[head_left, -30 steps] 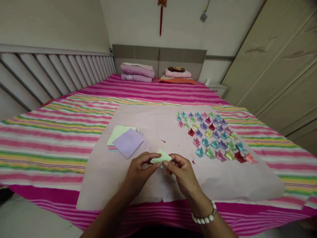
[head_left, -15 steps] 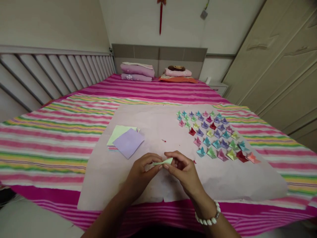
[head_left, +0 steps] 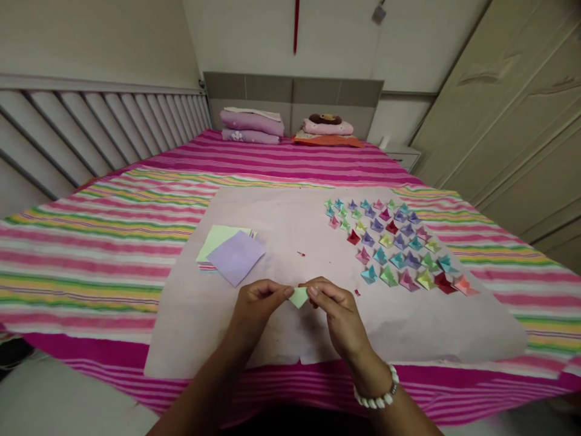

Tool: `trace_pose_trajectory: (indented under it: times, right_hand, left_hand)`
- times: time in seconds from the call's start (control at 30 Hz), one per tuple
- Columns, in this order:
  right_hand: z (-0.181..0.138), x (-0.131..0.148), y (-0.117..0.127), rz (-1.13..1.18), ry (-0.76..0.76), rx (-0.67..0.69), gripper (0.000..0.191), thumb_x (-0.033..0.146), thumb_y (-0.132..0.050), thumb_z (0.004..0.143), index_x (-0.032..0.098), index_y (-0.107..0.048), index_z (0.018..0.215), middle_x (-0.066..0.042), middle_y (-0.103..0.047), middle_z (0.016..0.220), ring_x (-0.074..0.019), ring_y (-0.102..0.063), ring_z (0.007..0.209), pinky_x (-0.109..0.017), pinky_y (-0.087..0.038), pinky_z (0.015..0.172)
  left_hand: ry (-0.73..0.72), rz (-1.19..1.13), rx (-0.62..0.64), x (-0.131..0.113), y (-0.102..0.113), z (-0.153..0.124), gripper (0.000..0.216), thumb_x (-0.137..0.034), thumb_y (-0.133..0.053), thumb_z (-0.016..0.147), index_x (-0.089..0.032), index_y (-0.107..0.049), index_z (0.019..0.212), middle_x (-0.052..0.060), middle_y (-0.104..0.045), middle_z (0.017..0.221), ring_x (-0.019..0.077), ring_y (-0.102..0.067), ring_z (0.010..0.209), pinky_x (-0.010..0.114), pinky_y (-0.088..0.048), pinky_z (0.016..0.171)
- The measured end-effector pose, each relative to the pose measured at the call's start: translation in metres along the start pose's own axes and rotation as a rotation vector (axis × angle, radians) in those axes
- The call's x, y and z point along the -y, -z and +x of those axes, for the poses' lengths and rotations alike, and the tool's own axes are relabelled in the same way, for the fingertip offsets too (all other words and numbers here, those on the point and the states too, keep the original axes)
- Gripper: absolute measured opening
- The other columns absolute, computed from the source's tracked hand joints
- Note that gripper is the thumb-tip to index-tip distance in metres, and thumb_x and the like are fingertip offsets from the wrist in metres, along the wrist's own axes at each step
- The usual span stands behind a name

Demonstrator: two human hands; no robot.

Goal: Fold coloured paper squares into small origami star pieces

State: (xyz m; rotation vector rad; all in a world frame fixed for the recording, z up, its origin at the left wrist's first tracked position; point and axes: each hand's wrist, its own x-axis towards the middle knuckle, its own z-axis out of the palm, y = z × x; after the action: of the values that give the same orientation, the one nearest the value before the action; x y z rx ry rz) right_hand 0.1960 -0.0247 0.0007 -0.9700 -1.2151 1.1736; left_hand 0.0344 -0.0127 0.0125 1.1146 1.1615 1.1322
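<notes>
A small folded piece of light green paper (head_left: 299,297) is pinched between both my hands over a large pale pink sheet (head_left: 290,224) spread on the bed. My left hand (head_left: 255,309) grips its left side with closed fingers. My right hand (head_left: 336,312), with a white bead bracelet at the wrist, grips its right side. To the left lies a small stack of square papers (head_left: 231,251), lilac on top of light green. To the right stand several rows of small folded paper shapes (head_left: 390,245) in many colours.
The bed has a pink, yellow and green striped cover (head_left: 91,242). Folded blankets and pillows (head_left: 254,126) lie by the headboard. A slatted rail (head_left: 91,127) runs along the left, and wardrobe doors (head_left: 512,121) stand at the right.
The green paper has been turned and flattened between my fingers, now showing as a small triangle. Both hands stay close together at the same spot; the view tilted down slightly.
</notes>
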Motion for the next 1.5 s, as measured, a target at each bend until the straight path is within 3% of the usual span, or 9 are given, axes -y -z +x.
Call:
trace_pose_trajectory:
  times: [0.13, 0.23, 0.33, 0.5, 0.6, 0.7, 0.93, 1.13, 1.5]
  right_hand:
    - [0.000, -0.003, -0.001, -0.009, -0.005, -0.038, 0.015, 0.029, -0.063, 0.083, 0.024, -0.077, 0.082, -0.001, -0.060, 0.073, -0.0157, -0.050, 0.069, -0.028, -0.038, 0.065]
    - [0.000, -0.006, -0.004, -0.014, -0.011, -0.091, 0.015, 0.031, -0.063, 0.083, 0.024, -0.076, 0.081, 0.000, -0.057, 0.069, -0.0150, -0.048, 0.066, -0.027, -0.037, 0.062]
    - [-0.002, -0.006, -0.007, -0.020, 0.000, -0.123, 0.015, 0.033, -0.062, 0.084, 0.024, -0.074, 0.081, 0.000, -0.057, 0.069, -0.0151, -0.047, 0.065, -0.027, -0.037, 0.061]
    - [-0.003, -0.001, -0.009, -0.007, 0.023, -0.061, 0.020, 0.036, -0.062, 0.084, 0.021, -0.071, 0.076, -0.001, -0.058, 0.070, -0.0157, -0.048, 0.067, -0.028, -0.038, 0.064]
    - [-0.001, 0.002, -0.009, 0.102, -0.078, 0.005, 0.026, 0.041, -0.061, 0.084, 0.018, -0.069, 0.074, 0.000, -0.057, 0.065, -0.0145, -0.048, 0.064, -0.027, -0.039, 0.062]
    - [0.002, 0.004, -0.009, 0.224, -0.212, 0.039, 0.021, 0.037, -0.072, 0.075, 0.017, -0.067, 0.069, 0.000, -0.059, 0.064, -0.0123, -0.048, 0.059, -0.025, -0.037, 0.057]
    - [0.003, 0.006, -0.011, 0.335, -0.307, 0.098, 0.017, 0.031, -0.077, 0.069, 0.017, -0.068, 0.064, 0.004, -0.053, 0.051, -0.0079, -0.040, 0.048, -0.022, -0.033, 0.048]
    - [0.003, 0.002, -0.010, 0.439, -0.368, 0.113, 0.020, 0.033, -0.077, 0.068, 0.017, -0.065, 0.065, 0.003, -0.055, 0.054, -0.0080, -0.044, 0.048, -0.020, -0.034, 0.046]
    - [0.005, -0.007, -0.003, 0.175, -0.216, 0.111, 0.016, 0.030, -0.071, 0.073, 0.017, -0.069, 0.082, 0.001, -0.063, 0.060, -0.0112, -0.055, 0.052, -0.024, -0.044, 0.054]
  left_hand:
    - [0.014, -0.047, -0.030, 0.006, -0.002, -0.001, 0.023, -0.039, -0.076, 0.067, -0.017, -0.071, 0.062, -0.001, -0.066, 0.062, 0.0128, -0.057, 0.064, 0.026, -0.044, 0.066]
    - [0.038, -0.164, -0.009, 0.014, -0.007, -0.002, 0.025, -0.037, -0.076, 0.067, -0.018, -0.074, 0.083, -0.001, -0.066, 0.066, 0.0129, -0.058, 0.066, 0.026, -0.045, 0.067]
    - [0.044, -0.280, 0.077, 0.020, -0.012, -0.002, 0.042, -0.028, -0.081, 0.061, -0.020, -0.070, 0.101, 0.001, -0.070, 0.078, 0.0153, -0.062, 0.079, 0.027, -0.047, 0.073]
    - [0.038, -0.219, 0.074, 0.018, -0.007, -0.001, 0.021, -0.031, -0.074, 0.072, -0.019, -0.072, 0.089, 0.004, -0.071, 0.086, 0.0153, -0.062, 0.082, 0.024, -0.048, 0.070]
    - [0.019, -0.145, 0.126, 0.012, 0.002, 0.000, 0.024, -0.032, -0.069, 0.076, -0.019, -0.073, 0.095, 0.006, -0.071, 0.098, 0.0167, -0.061, 0.085, 0.025, -0.050, 0.070]
    - [-0.018, -0.088, 0.228, 0.008, 0.008, 0.000, 0.023, -0.032, -0.065, 0.080, -0.020, -0.073, 0.098, 0.006, -0.069, 0.103, 0.0162, -0.061, 0.083, 0.027, -0.050, 0.072]
    - [-0.010, -0.140, 0.305, 0.011, 0.013, 0.003, 0.034, -0.027, -0.071, 0.075, -0.020, -0.066, 0.108, 0.002, -0.067, 0.082, 0.0134, -0.059, 0.075, 0.026, -0.046, 0.069]
    - [0.037, -0.174, 0.317, 0.013, 0.014, 0.006, 0.018, -0.026, -0.073, 0.072, -0.016, -0.062, 0.082, -0.002, -0.064, 0.069, 0.0072, -0.055, 0.059, 0.020, -0.040, 0.057]
    - [0.054, -0.114, 0.184, 0.014, 0.007, 0.009, 0.016, -0.027, -0.072, 0.071, -0.016, -0.063, 0.080, -0.004, -0.061, 0.059, 0.0084, -0.056, 0.057, 0.021, -0.043, 0.057]
